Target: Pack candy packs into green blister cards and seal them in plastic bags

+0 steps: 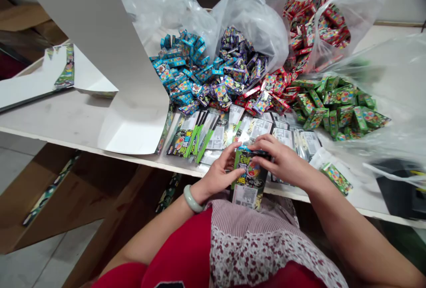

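Observation:
In front of my lap, a black printed pouch (248, 177) with a green edge is held upright at the table edge. My left hand (224, 168) grips its left side, thumb across the front. The fingers of my right hand (274, 157) close over its top right corner. A bit of a small blue box (244, 148) shows at the pouch's mouth between my hands; most of it is hidden. Just beyond my hands, several flat printed pouches (189, 135) lie overlapping along the table.
Piles of small blue boxes (183, 66), purple boxes (236, 70), red boxes (276, 86) and green boxes (342, 101) spill from clear plastic bags (256, 17). A single green box (336, 178) lies at the right. White card sheets (133, 130) stand at left; cardboard cartons (76, 190) are below.

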`<state>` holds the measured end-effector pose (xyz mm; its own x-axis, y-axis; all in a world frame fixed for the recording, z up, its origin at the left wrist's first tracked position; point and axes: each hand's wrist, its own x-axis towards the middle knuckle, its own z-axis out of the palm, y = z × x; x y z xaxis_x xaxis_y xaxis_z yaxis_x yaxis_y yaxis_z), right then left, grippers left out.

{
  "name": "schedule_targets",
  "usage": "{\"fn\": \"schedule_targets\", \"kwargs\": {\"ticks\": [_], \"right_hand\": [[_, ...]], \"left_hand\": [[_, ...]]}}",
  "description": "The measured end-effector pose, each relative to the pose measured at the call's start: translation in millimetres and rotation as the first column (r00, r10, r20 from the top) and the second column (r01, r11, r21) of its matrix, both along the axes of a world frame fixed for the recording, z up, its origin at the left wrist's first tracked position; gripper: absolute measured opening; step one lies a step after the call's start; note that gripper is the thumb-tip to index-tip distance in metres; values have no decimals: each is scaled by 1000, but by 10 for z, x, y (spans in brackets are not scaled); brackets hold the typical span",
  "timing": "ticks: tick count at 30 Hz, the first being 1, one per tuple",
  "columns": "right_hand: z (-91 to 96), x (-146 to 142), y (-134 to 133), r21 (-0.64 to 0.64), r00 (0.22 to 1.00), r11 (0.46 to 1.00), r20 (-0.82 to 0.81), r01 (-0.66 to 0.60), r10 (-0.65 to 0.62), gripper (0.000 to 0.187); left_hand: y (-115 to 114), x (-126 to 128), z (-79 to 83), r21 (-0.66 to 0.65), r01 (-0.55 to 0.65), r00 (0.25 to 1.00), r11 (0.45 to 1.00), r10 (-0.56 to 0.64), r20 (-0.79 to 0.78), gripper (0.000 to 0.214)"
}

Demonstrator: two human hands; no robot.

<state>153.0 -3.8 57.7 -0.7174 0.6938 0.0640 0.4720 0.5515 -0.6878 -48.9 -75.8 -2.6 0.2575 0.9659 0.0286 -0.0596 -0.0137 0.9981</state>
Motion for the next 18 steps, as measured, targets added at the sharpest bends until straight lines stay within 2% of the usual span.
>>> {"fn": "schedule_targets", "kwargs": {"ticks": [2,5,8,11,15,18], "right_hand": [[-33,-5,-47,12,999,999,-34,40,-40,26],[-132,4,-147,24,966,974,-134,226,-221,38],[-247,22,-250,-129,934,952,-193,279,-300,42],[-304,22,-311,-236,931,941,-217,243,-294,37],[-247,-14,-309,-169,950,976,-256,139,-179,40],[-158,-60,-306,-121,966,991,-246,50,-79,30]], "left_hand": [[31,-42,11,2,9,1000,1000,-9,-10,63],[75,-108,36,1,16,1000,1000,-16,-13,61],[86,-148,60,14,26,1000,1000,-26,7,61],[52,-163,82,33,24,999,999,-25,21,62],[-47,-173,113,58,10,999,998,-12,30,59],[-157,-233,126,79,29,998,996,-33,54,60]]}}
